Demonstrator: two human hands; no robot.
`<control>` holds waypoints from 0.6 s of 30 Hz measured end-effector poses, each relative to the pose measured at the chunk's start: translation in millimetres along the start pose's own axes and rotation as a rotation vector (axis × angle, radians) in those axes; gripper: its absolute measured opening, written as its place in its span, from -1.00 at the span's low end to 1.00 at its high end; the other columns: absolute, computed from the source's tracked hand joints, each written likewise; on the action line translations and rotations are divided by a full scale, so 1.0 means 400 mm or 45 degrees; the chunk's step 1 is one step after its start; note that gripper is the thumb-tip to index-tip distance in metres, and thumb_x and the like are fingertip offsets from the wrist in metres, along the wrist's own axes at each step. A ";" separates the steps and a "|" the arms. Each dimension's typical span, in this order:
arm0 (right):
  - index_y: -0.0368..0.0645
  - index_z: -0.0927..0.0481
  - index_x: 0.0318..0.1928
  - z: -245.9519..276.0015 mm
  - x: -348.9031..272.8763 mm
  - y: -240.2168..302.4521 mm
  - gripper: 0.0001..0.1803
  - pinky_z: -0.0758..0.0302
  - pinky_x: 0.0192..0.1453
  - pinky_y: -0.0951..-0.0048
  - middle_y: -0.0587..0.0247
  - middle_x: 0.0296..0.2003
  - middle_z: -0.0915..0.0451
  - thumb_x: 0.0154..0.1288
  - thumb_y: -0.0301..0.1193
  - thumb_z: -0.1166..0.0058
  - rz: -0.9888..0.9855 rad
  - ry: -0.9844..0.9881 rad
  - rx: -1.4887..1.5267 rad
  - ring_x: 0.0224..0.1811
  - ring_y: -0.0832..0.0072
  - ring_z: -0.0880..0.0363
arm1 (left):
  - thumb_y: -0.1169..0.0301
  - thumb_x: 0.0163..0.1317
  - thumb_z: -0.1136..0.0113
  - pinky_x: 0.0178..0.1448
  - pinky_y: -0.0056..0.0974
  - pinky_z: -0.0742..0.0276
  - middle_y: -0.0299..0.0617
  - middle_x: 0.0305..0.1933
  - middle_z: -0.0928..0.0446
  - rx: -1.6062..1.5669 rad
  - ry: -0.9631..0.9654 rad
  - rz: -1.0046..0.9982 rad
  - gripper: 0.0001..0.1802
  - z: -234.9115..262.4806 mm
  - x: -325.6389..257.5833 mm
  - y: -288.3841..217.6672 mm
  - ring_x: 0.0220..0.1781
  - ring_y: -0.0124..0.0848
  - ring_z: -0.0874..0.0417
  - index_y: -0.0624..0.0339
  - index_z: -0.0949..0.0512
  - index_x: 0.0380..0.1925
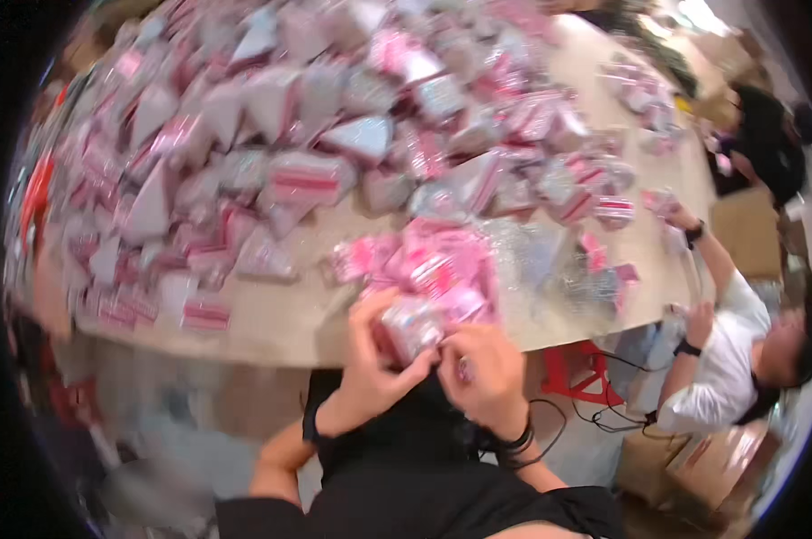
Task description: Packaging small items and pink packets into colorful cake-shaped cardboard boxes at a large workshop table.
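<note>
My left hand is wrapped round a small clear-plastic-wrapped packet, pale and shiny with some pink at its side. Against the packet's right side is my right hand, its fingers curled in a pinch; what they grip is blurred, and I cannot make out whether it is the wrapper's edge. Just beyond both hands lies a heap of bright pink packets near the table's front edge. To its right are crumpled clear plastic bags.
A large pile of pink-and-white wrapped wedges covers much of the table. At the right, a person in a white top handles a packet. A red stool, black cables and cardboard boxes are on the floor.
</note>
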State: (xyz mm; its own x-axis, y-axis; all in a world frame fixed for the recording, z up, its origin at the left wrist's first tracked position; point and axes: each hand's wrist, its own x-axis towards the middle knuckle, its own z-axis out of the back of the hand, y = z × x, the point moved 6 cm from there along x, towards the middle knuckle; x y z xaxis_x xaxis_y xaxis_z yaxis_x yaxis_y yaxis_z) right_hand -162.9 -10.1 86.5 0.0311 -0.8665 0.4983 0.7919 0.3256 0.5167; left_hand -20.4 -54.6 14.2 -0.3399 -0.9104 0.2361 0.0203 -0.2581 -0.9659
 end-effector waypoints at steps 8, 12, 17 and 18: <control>-0.25 -0.57 -0.20 0.041 -0.101 -0.063 -0.81 -0.55 -0.30 0.44 0.16 -0.38 -0.58 0.15 -0.56 -0.23 -0.642 -0.181 0.195 -0.40 0.39 -0.65 | 0.37 -0.24 -0.64 0.21 0.03 -0.46 0.14 0.18 -0.35 0.243 -0.193 -0.570 -0.13 -0.079 0.000 -0.013 0.16 0.02 -0.45 0.17 -0.28 0.07; -0.28 -0.56 -0.15 0.021 -0.117 -0.057 -0.84 -0.56 -0.32 0.40 0.13 -0.35 -0.58 0.28 -0.51 -0.17 -0.727 -0.254 0.440 -0.37 0.37 -0.65 | 0.33 -0.09 -0.60 0.10 0.02 -0.54 0.20 0.22 -0.33 0.362 -0.145 -0.682 -0.18 -0.062 0.026 -0.070 0.05 0.03 -0.55 0.24 -0.31 0.13; -0.29 -0.63 -0.02 0.016 -0.141 -0.031 -0.76 -0.55 -0.16 0.44 0.14 -0.30 -0.63 0.32 -0.53 -0.17 -0.568 -0.296 0.527 -0.30 0.40 -0.64 | 0.29 -0.17 -0.67 0.03 -0.02 -0.61 0.19 0.11 -0.41 0.270 -0.194 -0.561 -0.15 -0.044 0.009 -0.035 0.03 0.05 -0.56 0.26 -0.35 0.09; -0.28 -0.60 0.07 0.013 -0.139 -0.027 -0.71 -0.54 -0.09 0.43 0.13 -0.26 -0.65 0.35 -0.53 -0.14 -0.501 -0.257 0.580 -0.25 0.39 -0.63 | 0.30 -0.15 -0.67 0.04 -0.01 -0.62 0.19 0.09 -0.41 0.327 -0.199 -0.632 -0.16 -0.038 0.015 -0.053 0.05 0.04 -0.55 0.28 -0.33 0.07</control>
State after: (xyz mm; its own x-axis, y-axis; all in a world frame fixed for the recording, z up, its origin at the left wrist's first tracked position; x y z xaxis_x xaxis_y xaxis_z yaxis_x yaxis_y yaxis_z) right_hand -176.4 36.6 56.8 -0.3604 -0.8800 0.3093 0.3804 0.1641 0.9101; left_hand -37.1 -49.6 34.4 -0.2247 -0.6923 0.6858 0.1280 -0.7186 -0.6835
